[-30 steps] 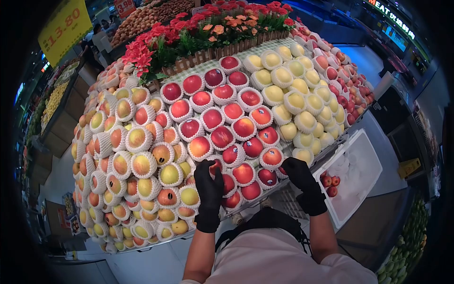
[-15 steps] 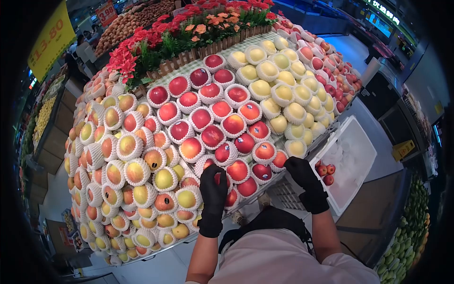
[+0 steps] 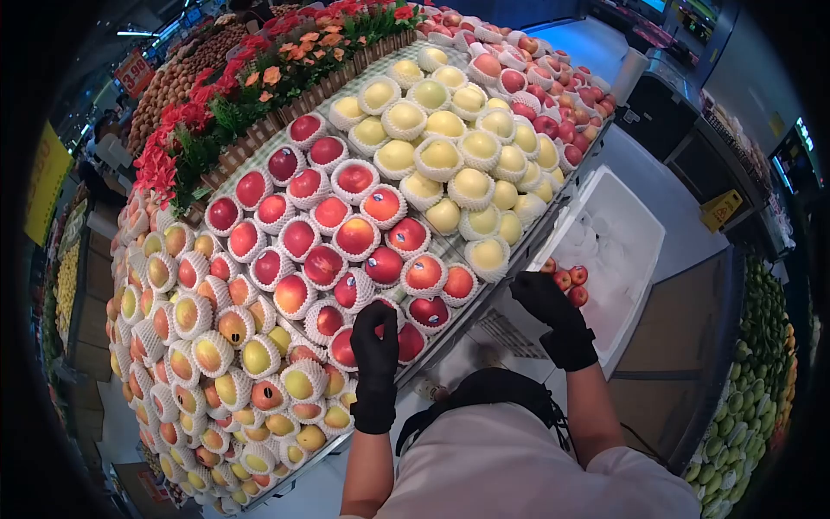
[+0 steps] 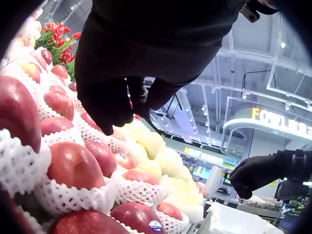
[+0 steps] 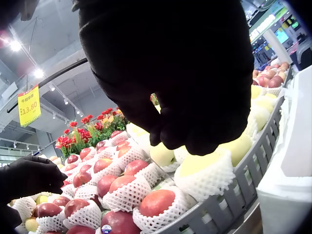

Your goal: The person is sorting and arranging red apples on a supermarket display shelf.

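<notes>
I have the black-gloved left hand point(image 3: 375, 344) loosely curled, thumb and fingers apart, with round red foam-netted fruits point(image 3: 324, 265) beneath it. My black-gloved right hand point(image 3: 546, 304) hangs relaxed, a white open box point(image 3: 628, 251) to its right.

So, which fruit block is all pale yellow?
The pale-yellow block, right of the red netted fruit in the head view; the left block mixes yellow and red.
</notes>
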Demonstrator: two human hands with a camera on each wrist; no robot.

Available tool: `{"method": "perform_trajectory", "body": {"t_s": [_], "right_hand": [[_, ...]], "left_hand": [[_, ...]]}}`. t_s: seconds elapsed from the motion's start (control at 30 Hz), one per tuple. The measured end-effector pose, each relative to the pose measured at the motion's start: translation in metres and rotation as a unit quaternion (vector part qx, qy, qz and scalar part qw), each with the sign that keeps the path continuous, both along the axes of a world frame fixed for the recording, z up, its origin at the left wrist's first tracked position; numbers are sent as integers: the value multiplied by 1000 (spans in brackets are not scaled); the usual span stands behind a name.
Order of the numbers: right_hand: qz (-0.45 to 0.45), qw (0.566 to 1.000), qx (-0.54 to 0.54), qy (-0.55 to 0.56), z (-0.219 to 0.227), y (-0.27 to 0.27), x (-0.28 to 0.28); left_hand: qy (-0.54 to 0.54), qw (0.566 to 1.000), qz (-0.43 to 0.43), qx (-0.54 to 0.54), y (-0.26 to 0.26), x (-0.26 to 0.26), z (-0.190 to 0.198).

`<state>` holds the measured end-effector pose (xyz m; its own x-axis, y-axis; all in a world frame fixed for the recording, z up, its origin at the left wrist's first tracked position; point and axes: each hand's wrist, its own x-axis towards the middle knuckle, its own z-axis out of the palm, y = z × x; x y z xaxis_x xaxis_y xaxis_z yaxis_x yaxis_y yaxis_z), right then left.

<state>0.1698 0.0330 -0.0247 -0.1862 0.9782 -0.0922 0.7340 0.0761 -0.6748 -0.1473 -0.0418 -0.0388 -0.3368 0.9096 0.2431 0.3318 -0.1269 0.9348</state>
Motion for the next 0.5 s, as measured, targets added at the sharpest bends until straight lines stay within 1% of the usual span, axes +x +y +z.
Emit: {"method": "perform_trajectory", "body": {"t_s": [0.03,0.1,0.13,0.2,0.27,0.37,0.43,0.47,0.5], "right_hand": [[29,999,33,-30,-13,0,14],[81,987,106,-90,-38,-1,41],[139,963,162,-166,-60,0,59],[170,943,185,-219,-71,-5,85],[117,970,123,-173,-65,-13,101],[65,986,133,-81,-65,-22,130],[45,987,141,-70,-74,-28,154],[29,988,141,-59,-76,-32,163],[13,989,142,-47,-78,-35,173]], "left_hand": [[2,1000,-18,-14,2,8,6],[-2,999,-33,-28,9,23,5],[-4,999,-44,-27,11,31,4],[-10,998,-63,-22,20,48,2],[-14,995,-79,-56,26,68,9],[-3,992,-97,-82,34,93,9],[-12,988,-109,-105,36,110,15],[5,990,-108,-86,39,114,3],[3,988,-118,-101,39,117,2]]}}
